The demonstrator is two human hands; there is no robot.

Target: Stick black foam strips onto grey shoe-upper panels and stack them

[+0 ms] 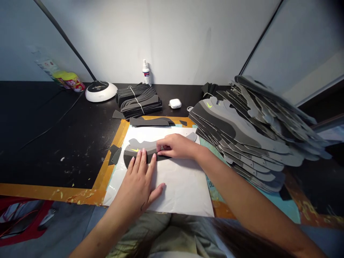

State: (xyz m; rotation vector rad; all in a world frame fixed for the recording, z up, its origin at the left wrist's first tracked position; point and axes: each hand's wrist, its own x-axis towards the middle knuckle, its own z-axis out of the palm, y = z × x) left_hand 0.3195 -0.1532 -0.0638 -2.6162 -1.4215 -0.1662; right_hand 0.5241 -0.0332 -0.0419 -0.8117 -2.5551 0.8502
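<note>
A grey shoe upper [149,146] with a small yellow-green swoosh lies flat on a white sheet [182,186]. My left hand [139,179] rests on its near, dark edge, fingers stretched out and thumb apart. Above the upper's middle, my right hand [176,146] is closed, thumb and fingertips pinched at the dark lower edge. Whether that edge is a separate strip is hidden by the fingers. The upper's right end shows beyond the right hand. Just behind the sheet lies a small stack of dark grey strips [150,122].
Bundled dark pieces [141,102] lie behind. A big pile of shoe uppers [236,136] fills the right side. At the back are a white earbud case [175,104], a spray bottle [146,73] and a lamp base [100,92]. Small dark scraps [115,156] lie left of the sheet.
</note>
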